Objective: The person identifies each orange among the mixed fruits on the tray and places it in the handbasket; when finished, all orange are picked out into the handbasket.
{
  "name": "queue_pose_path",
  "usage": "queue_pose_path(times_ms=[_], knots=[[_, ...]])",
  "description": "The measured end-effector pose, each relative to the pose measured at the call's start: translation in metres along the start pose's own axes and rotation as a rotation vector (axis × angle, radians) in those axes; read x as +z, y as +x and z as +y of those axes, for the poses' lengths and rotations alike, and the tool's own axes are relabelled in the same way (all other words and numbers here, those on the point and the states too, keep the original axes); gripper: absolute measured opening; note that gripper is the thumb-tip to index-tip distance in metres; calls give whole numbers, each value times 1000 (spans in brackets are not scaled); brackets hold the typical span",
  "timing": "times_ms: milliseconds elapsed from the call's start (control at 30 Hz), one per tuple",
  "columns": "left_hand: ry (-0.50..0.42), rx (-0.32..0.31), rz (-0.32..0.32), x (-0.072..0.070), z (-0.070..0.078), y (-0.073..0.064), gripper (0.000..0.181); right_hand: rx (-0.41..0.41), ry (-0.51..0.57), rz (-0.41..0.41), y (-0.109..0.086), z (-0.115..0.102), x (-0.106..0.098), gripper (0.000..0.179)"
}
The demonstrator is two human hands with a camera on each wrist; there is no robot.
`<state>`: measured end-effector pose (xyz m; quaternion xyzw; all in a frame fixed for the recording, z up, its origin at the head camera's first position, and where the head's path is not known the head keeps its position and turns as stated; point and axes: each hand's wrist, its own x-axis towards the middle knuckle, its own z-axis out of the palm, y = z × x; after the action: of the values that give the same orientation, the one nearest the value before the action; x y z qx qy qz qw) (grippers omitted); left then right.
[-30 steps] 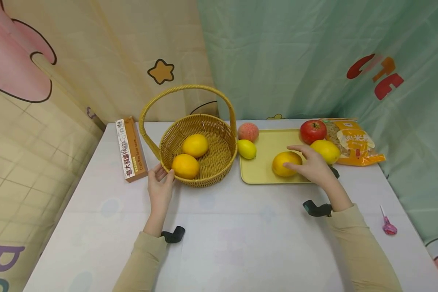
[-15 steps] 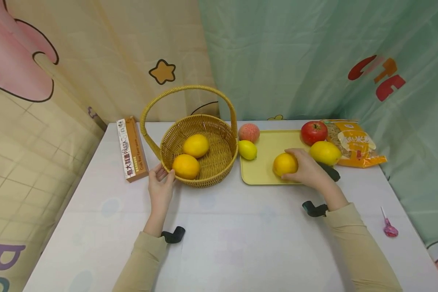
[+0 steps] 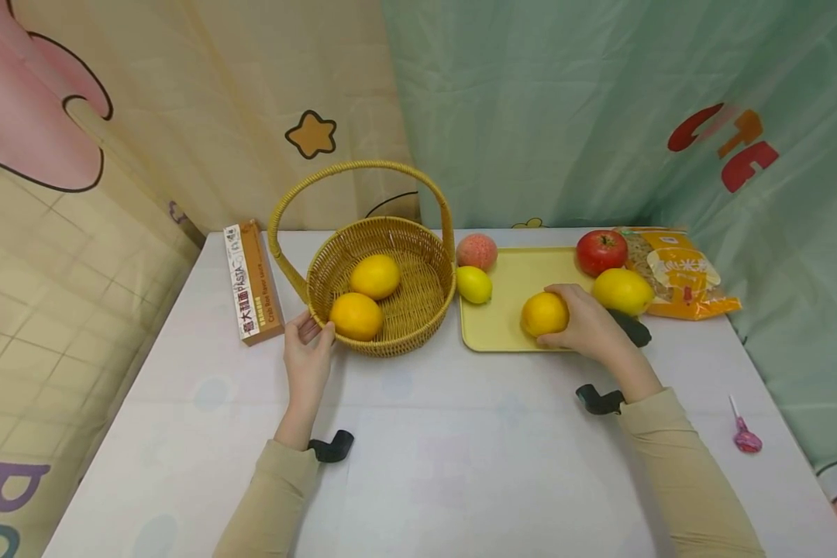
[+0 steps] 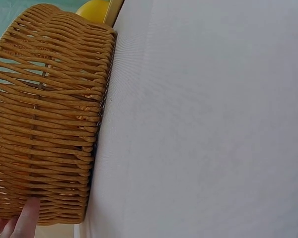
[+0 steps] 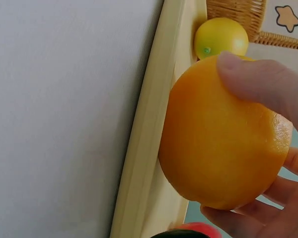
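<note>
My right hand (image 3: 583, 322) grips an orange (image 5: 221, 139) over the front of the pale yellow tray (image 3: 504, 329); thumb on one side, fingers round the other. Whether the orange touches the tray, I cannot tell. The wicker basket (image 3: 418, 329) with its tall arched handle stands left of the tray. Inside it, towards the left, lie two similar fruits, one behind (image 3: 375, 277) and one in front (image 3: 356, 316). My left hand (image 3: 308, 353) touches the basket's front left side. In the left wrist view, fingertips (image 4: 30, 210) rest against the outer weave.
A small lemon (image 3: 474, 284) and a pink peach (image 3: 477, 252) lie by the tray's left edge. On the right are a red pomegranate (image 3: 601, 252), a larger lemon (image 3: 623, 291), a dark green vegetable (image 3: 630, 328) and a pasta bag (image 3: 680, 271). A pasta box (image 3: 253, 283) and lollipop (image 3: 746, 439) flank these.
My right hand has come left onto the orange and closed round it, turning it slightly. Over the last half second it hardly moves. The left hand and basket stay in place.
</note>
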<state>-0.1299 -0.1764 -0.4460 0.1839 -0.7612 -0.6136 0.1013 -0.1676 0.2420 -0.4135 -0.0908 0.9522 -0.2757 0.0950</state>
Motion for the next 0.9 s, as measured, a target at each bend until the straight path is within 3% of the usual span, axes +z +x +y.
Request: queue_pose_path(times_ms=[267, 567, 900], knots=[[-10, 1, -13, 1, 1, 1, 53, -3, 95, 55, 1, -7, 4, 88], [6, -14, -27, 1, 2, 1, 53, -23, 270, 114, 6, -36, 7, 92], [2, -18, -51, -2, 7, 12, 51, -161, 417, 149, 25, -82, 19, 83]])
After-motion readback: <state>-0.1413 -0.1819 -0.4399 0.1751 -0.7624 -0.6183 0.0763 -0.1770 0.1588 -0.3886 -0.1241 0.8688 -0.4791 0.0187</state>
